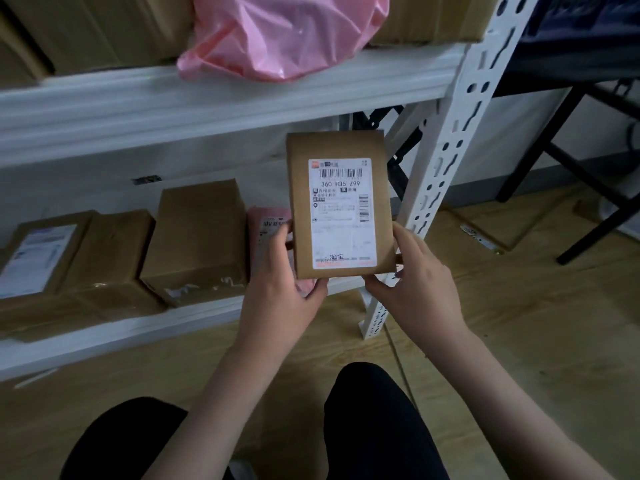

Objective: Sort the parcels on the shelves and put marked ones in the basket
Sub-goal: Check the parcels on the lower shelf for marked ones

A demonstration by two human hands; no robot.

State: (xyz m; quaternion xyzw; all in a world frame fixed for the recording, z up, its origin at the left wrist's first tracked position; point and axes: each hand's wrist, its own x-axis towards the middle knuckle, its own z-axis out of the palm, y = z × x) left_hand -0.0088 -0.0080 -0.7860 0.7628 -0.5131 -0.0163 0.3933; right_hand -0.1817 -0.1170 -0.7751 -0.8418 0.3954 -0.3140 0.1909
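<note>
Both hands grip one flat brown cardboard parcel [341,206], held upright in front of the white metal shelving rack [440,161], clear of the shelves. Left hand [280,275] pinches the lower left edge, thumb on the front face; right hand [412,275] clamps the lower right corner, fingers wrapped behind and out of sight.

Lower shelf [104,337] holds a row of brown cardboard boxes: one with a white shipping label [38,258] at far left, a plain taped box [114,251] touching it, then a taller brown box [197,237] with torn clear tape at its front edge. A pink plastic mailer bag [268,223] with a small barcode label stands just behind the left hand, mostly hidden. Upper shelf [207,98] carries a crumpled pink plastic bag [277,36] hanging over the edge, with large brown cartons [97,26] on either side, cut off by the top of the frame.

Held parcel's white shipping label [341,213] faces the camera: barcode at top, "360 H35 Z99" below, "淘宝" near the bottom above an orange strip. Smaller print is too blurred to read. Far-left box label unreadable.

Dark trouser legs [374,420] fill the bottom of the view over a wooden floor [519,306]. Black metal frame [588,161] at right, partly cut off.
</note>
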